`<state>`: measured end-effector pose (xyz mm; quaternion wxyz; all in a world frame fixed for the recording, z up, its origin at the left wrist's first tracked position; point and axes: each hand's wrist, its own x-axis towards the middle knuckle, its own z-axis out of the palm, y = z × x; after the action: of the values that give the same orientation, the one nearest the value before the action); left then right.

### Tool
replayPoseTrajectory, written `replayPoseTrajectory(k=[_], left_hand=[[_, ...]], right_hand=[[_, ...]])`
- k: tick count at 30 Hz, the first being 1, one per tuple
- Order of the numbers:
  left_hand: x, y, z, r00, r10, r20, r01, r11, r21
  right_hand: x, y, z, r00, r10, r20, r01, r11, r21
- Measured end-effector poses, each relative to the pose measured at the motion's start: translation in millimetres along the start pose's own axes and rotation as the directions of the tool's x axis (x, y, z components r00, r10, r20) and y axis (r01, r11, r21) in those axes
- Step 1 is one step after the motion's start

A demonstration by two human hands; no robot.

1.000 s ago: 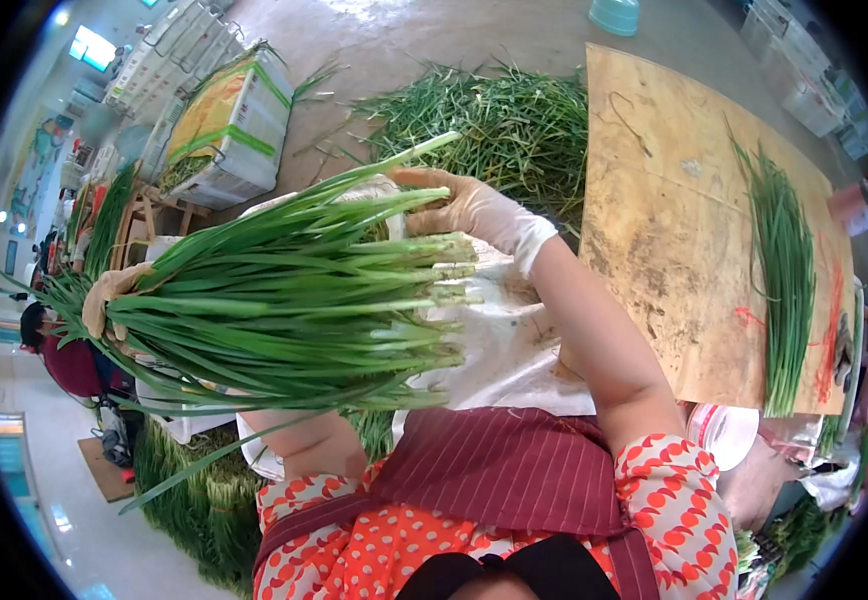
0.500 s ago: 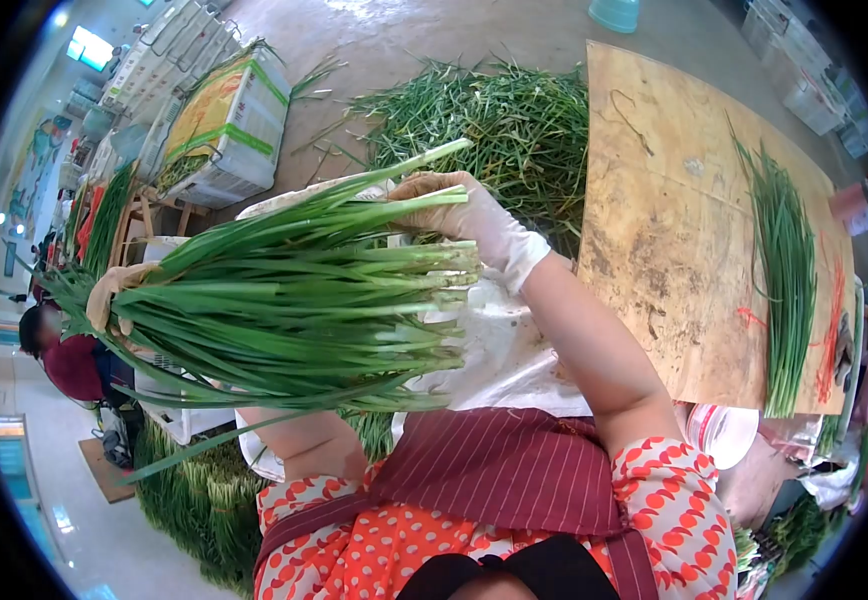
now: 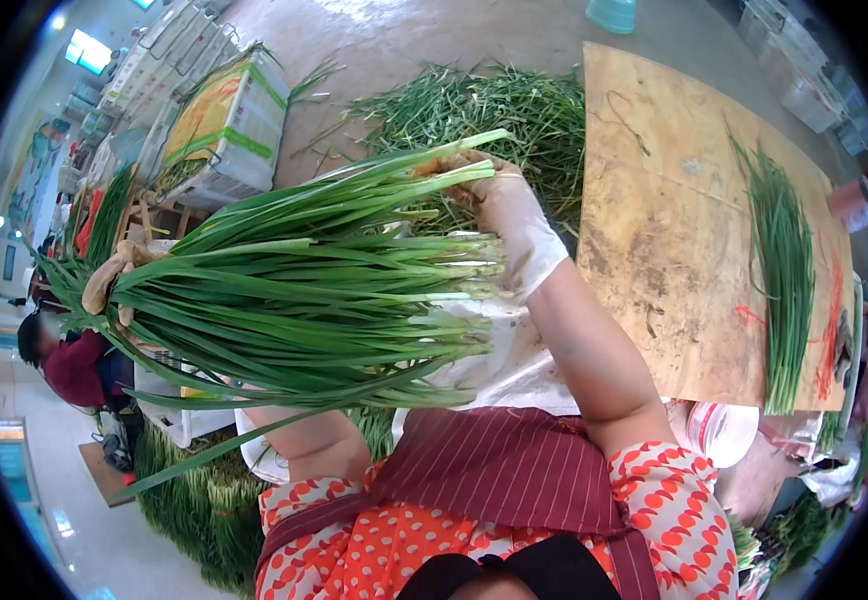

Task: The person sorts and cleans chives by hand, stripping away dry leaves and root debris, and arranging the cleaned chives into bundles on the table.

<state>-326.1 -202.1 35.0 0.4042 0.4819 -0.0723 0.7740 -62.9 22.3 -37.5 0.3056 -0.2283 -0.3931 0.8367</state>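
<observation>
A large bundle of long green leafy stalks (image 3: 294, 290) lies sideways in front of me, its pale cut ends to the right. My left hand (image 3: 109, 280), in a tan glove, is wrapped round the leafy end at the left. At the upper right of the bundle my right hand (image 3: 504, 195), in a whitish glove with soiled fingers, grips a few of the stalks by their pale ends. These stalks are lifted a little apart from the others. Part of the right fingers is hidden behind them.
A wooden board (image 3: 654, 220) at the right bears a smaller green bunch (image 3: 782, 280) and red ties (image 3: 834, 330). Behind the bundle is a heap of loose leaves (image 3: 474, 110). A white crate (image 3: 244, 130) stands at the upper left; another person (image 3: 74, 365) is at far left.
My right hand has moved slightly right and up with the few stalks, which now stand further apart from the bundle. The bundle's cut ends have shifted right.
</observation>
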Motion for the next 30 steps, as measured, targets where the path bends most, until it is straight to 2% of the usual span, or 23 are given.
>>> replayPoseTrajectory(k=[3, 5, 6, 10, 13, 14, 15, 17, 18, 19, 20, 22, 23, 24, 25, 26, 27, 28, 30], left_hand=[[5, -2, -3, 1.0, 0.0, -0.006, 0.0, 1.0, 0.004], [9, -3, -6, 1.0, 0.001, -0.007, -0.001, 1.0, 0.012], [10, -4, -8, 1.0, 0.001, -0.008, -0.001, 1.0, 0.013], [15, -5, -12, 1.0, 0.006, -0.016, -0.006, 1.0, 0.018], [17, -5, -16, 1.0, 0.013, -0.017, -0.013, 1.0, 0.017], [17, -6, -16, 1.0, 0.011, -0.02, -0.01, 1.0, 0.018], [17, -6, -16, 1.0, 0.015, -0.019, -0.015, 1.0, 0.016], [15, -5, -15, 1.0, 0.013, -0.021, -0.013, 1.0, 0.011], [13, -6, -14, 1.0, 0.015, -0.017, -0.015, 1.0, 0.011], [12, -1, -14, 0.999, 0.021, -0.025, -0.021, 1.0, 0.013], [11, 3, -14, 0.999, 0.024, -0.028, -0.023, 1.0, 0.015], [9, 12, -14, 0.999, 0.032, -0.024, -0.031, 0.999, 0.025], [8, 15, -15, 0.999, 0.035, -0.028, -0.034, 0.999, 0.03], [7, 15, -15, 0.999, 0.036, -0.03, -0.035, 0.999, 0.033], [8, 17, -16, 0.999, 0.041, -0.032, -0.04, 0.998, 0.038], [8, 16, -16, 0.999, 0.036, -0.035, -0.034, 0.999, 0.035], [7, 15, -17, 0.999, 0.033, -0.036, -0.032, 0.999, 0.034], [5, 12, -15, 0.999, 0.028, -0.037, -0.027, 0.999, 0.031], [4, 8, -13, 0.999, 0.02, -0.041, -0.019, 0.999, 0.033]], right_hand=[[-7, -11, -5, 0.998, -0.048, -0.03, 0.048, 0.999, -0.002], [-6, -15, -10, 0.992, -0.11, -0.063, 0.104, 0.99, -0.096], [-6, -18, -8, 0.988, -0.109, -0.112, 0.109, 0.994, -0.005], [-4, -22, -21, 0.976, -0.151, -0.156, 0.161, 0.985, 0.054], [5, -20, -39, 0.946, -0.183, -0.267, 0.169, 0.983, -0.074], [15, -12, -57, 0.957, -0.204, -0.208, 0.209, 0.978, 0.003], [15, -18, -61, 0.956, -0.206, -0.209, 0.211, 0.978, 0.002], [14, -29, -68, 0.911, -0.25, -0.328, 0.253, 0.967, -0.035], [7, -40, -69, 0.88, -0.273, -0.389, 0.301, 0.953, 0.012], [27, -42, -103, 0.803, -0.211, -0.558, 0.375, 0.906, 0.196], [34, -38, -143, 0.79, -0.242, -0.563, 0.395, 0.903, 0.166], [31, -44, -138, 0.779, -0.281, -0.56, 0.423, 0.895, 0.14], [22, -38, -125, 0.852, -0.326, -0.409, 0.26, 0.942, -0.211], [8, -38, -99, 0.921, -0.299, -0.251, 0.116, 0.824, -0.554], [0, -39, -81, 0.984, -0.175, 0.017, 0.16, 0.853, -0.497], [4, -28, -73, 0.981, -0.062, 0.183, 0.139, 0.886, -0.443], [4, -22, -55, 0.958, 0.023, 0.285, 0.084, 0.93, -0.357], [-2, -23, -36, 0.936, 0.171, 0.308, -0.086, 0.959, -0.27], [4, -10, -15, 0.888, 0.147, 0.436, -0.105, 0.987, -0.12]])
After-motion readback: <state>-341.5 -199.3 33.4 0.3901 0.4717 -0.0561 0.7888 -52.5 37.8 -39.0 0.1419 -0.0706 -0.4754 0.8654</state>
